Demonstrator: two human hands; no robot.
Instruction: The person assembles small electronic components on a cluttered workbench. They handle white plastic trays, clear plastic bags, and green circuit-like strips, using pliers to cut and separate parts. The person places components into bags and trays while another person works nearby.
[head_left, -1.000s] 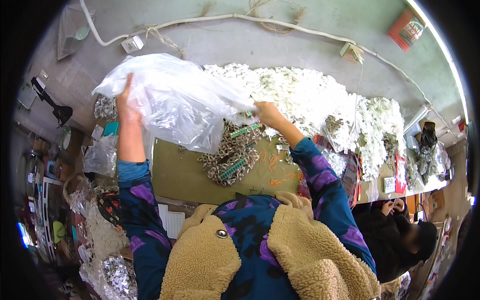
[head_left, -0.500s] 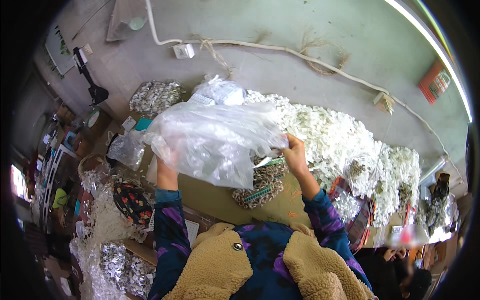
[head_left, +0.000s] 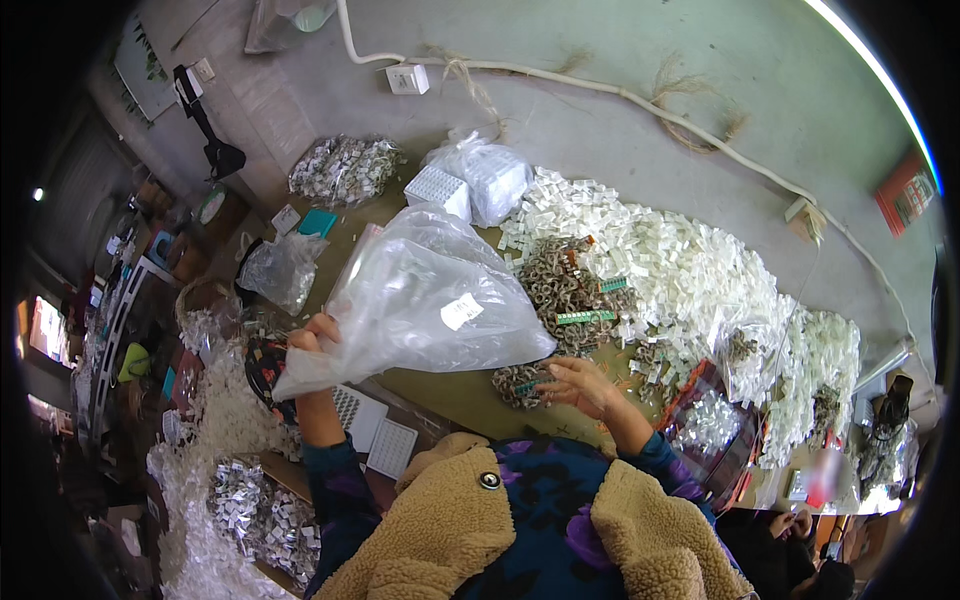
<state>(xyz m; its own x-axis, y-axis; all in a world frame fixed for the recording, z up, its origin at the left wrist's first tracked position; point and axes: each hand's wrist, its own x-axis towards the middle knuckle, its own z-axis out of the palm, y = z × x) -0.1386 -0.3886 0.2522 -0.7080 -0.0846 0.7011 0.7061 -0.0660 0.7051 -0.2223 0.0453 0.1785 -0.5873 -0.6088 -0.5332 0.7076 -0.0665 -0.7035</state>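
Note:
A large clear plastic bag (head_left: 425, 285) with a small white label spreads over the table in front of me. My left hand (head_left: 316, 335) is closed on the bag's near left edge. Beside the bag's right corner is my right hand (head_left: 578, 386), its fingers apart and nothing held in them. Just beyond that hand lies a heap of small brownish metal clips (head_left: 560, 295) with green strips (head_left: 587, 317) among them. A smaller clump of clips (head_left: 516, 384) sits right by my right fingertips. Part of the table is hidden under the bag.
White small pieces (head_left: 690, 250) are piled along the wall. A silvery heap (head_left: 345, 170), a white grid tray (head_left: 437, 192) and a stuffed clear bag (head_left: 492, 178) stand at the back. White trays (head_left: 391, 447) lie near my left forearm. Another person's hands (head_left: 790, 524) show at lower right.
The bag has come down and nearer on the left, still in my left hand. My right hand has let go of it and moved lower. More of the clip heap now shows.

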